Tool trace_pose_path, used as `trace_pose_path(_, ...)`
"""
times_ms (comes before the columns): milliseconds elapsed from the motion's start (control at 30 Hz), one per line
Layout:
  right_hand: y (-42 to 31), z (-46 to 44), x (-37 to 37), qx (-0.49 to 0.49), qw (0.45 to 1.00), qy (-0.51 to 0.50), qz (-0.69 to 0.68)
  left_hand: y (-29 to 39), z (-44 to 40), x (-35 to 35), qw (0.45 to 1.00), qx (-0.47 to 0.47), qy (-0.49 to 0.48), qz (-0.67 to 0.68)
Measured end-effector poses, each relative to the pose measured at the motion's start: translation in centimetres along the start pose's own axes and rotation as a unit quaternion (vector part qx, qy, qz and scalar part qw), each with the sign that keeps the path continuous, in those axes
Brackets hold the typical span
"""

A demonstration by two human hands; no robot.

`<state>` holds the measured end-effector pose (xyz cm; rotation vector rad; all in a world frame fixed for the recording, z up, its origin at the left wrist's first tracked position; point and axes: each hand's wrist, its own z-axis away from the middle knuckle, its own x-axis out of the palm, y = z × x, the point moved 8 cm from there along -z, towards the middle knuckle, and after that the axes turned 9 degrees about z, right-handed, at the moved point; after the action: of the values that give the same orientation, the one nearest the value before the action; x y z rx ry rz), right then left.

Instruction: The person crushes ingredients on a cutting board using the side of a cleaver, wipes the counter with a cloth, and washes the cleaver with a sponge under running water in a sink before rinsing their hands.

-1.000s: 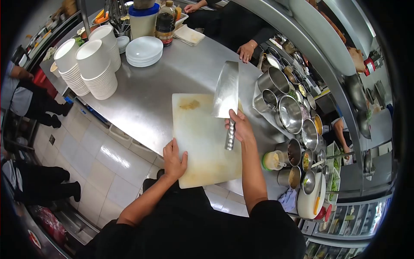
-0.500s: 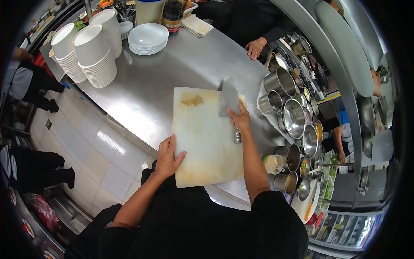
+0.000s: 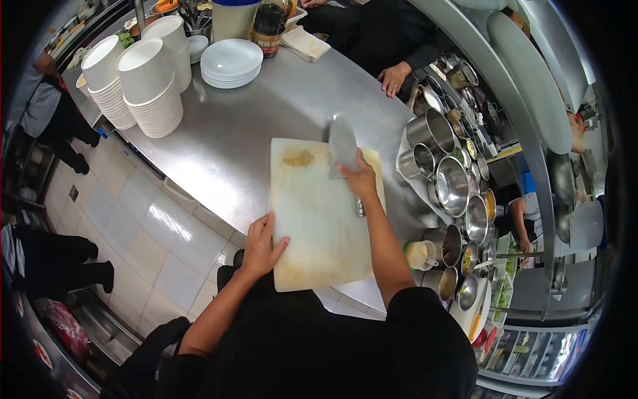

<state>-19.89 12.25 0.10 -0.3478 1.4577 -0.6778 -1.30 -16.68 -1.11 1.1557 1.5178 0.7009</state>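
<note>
A white cutting board (image 3: pixel 319 219) with worn yellowish stains lies at the table's front edge, its near end jutting past it. My left hand (image 3: pixel 261 251) grips the board's left edge, thumb over the top and fingers straight along the side. In my right hand (image 3: pixel 361 178) is a cleaver (image 3: pixel 343 143), its broad blade pointing away from me over the board's far right part. The cleaver's metal handle end shows below my wrist. Near the far left corner of the board sits a small light-brown patch of minced food (image 3: pixel 299 158).
Stacked white bowls (image 3: pixel 153 100), white plates (image 3: pixel 231 60), a sauce bottle (image 3: pixel 269 30) and a folded cloth (image 3: pixel 306 43) stand on the steel table (image 3: pixel 219 139). Several metal pots (image 3: pixel 452 186) crowd the right side. Across the table, another person's hand (image 3: pixel 395 78) touches the edge.
My right hand has shifted the cleaver slightly left, over the board. My left hand keeps its place at the board's edge. The view has moved a little.
</note>
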Motion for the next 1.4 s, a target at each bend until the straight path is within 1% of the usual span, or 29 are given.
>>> trace_pose_path(67,2.9,-1.4,1.2,0.001,0.995,-0.019,-0.102,0.2,0.1,0.1,1.000,0.004,0.000,-0.003)
trace_pose_path(133,-1.6,-0.8,2.0,-0.017,0.997,-0.026,-0.076,0.1,0.0,0.0,1.000,-0.010,0.000,0.004)
trace_pose_path(200,-5.8,0.2,2.7,-0.060,0.995,-0.036,0.074,0.1,0.2,0.0,1.000,-0.013,-0.004,0.004)
trace_pose_path(233,-6.1,0.4,2.5,-0.044,0.996,-0.060,0.045,0.1,0.0,0.0,1.000,-0.010,-0.001,0.008)
trace_pose_path(267,-5.3,0.2,2.2,-0.043,0.996,-0.058,0.045,0.1,-0.1,0.1,1.000,-0.008,-0.002,0.009)
trace_pose_path(333,-3.1,-0.7,1.4,-0.092,0.994,-0.020,0.056,0.0,0.0,0.0,1.000,-0.003,-0.001,0.015)
trace_pose_path(367,-1.3,-1.4,0.9,-0.094,0.995,-0.009,-0.010,-0.1,-0.1,0.0,1.000,-0.004,0.000,0.015)
trace_pose_path(400,-1.4,-1.5,0.3,-0.094,0.995,-0.011,-0.010,0.0,-0.1,-0.1,1.000,0.004,0.005,0.014)
trace_pose_path(467,-0.7,-1.9,0.4,-0.024,0.997,-0.063,-0.035,0.2,0.1,-0.2,1.000,0.010,0.008,0.011)
trace_pose_path(500,-1.8,-2.1,1.6,-0.072,0.995,-0.054,-0.038,0.1,-0.1,-0.1,1.000,0.003,0.008,0.012)
trace_pose_path(533,-3.7,-1.4,2.3,-0.072,0.995,-0.057,-0.039,0.0,0.0,-0.1,1.000,-0.006,0.006,0.013)
trace_pose_path(600,-7.8,0.4,3.0,-0.042,0.989,-0.118,0.079,0.0,0.0,-0.1,1.000,-0.005,0.006,0.012)
trace_pose_path(633,-6.8,-0.2,3.5,-0.070,0.991,-0.100,0.060,0.2,0.0,-0.1,1.000,-0.002,0.007,0.013)
trace_pose_path(667,-5.2,-0.8,3.7,-0.071,0.991,-0.099,0.060,0.2,0.0,0.0,1.000,-0.002,0.007,0.014)
trace_pose_path(733,-3.0,-2.0,1.9,-0.117,0.990,-0.033,0.069,0.0,0.0,-0.1,1.000,-0.014,0.002,0.023)
trace_pose_path(767,-1.6,-2.1,0.8,-0.082,0.996,-0.019,0.027,-0.1,0.2,-0.1,1.000,-0.016,0.003,0.024)
trace_pose_path(800,-1.5,-1.7,1.1,-0.084,0.996,-0.021,0.029,0.0,0.2,-0.1,1.000,-0.007,0.007,0.018)
trace_pose_path(867,-1.4,-1.2,1.3,-0.092,0.991,-0.018,-0.092,-0.1,-0.1,-0.2,1.000,0.004,0.014,0.011)
trace_pose_path(900,-1.4,-1.3,3.4,-0.111,0.993,-0.011,-0.027,-0.1,0.0,-0.1,1.000,0.002,0.013,0.010)
trace_pose_path(933,-4.3,0.2,4.3,-0.109,0.993,-0.008,0.045,-0.1,0.1,0.0,1.000,0.000,0.011,0.009)
trace_pose_path(1000,-7.0,1.5,4.9,-0.035,0.997,-0.051,0.049,0.1,0.3,0.0,1.000,-0.002,0.010,0.011)
trace_pose_path(1033,-5.9,1.2,5.1,-0.034,0.997,-0.049,0.048,0.2,0.2,-0.2,1.000,0.000,0.014,0.012)
trace_pose_path(1100,-3.2,0.2,3.5,-0.060,0.997,0.028,0.044,0.2,0.3,-0.1,1.000,-0.001,0.012,0.013)
trace_pose_path(1133,-2.2,0.3,1.7,-0.055,0.997,0.044,-0.012,0.1,0.1,-0.2,1.000,-0.005,0.014,0.015)
trace_pose_path(1200,-0.2,0.1,0.7,0.007,0.994,0.013,-0.105,0.2,0.2,-0.2,1.000,0.001,0.020,0.013)
trace_pose_path(1233,-0.3,-0.3,1.1,0.006,0.994,0.013,-0.105,0.3,0.1,-0.3,1.000,0.010,0.023,0.009)
trace_pose_path(1300,-2.5,-1.3,3.0,-0.070,0.997,0.006,0.036,0.2,0.0,-0.3,1.000,0.007,0.023,0.008)
trace_pose_path(1333,-4.6,-0.8,4.1,-0.040,0.992,-0.040,0.112,0.2,0.1,-0.2,1.000,0.003,0.021,0.011)
trace_pose_path(1400,-6.6,-1.4,3.9,-0.107,0.986,-0.069,0.105,0.2,0.1,-0.1,1.000,0.003,0.018,0.015)
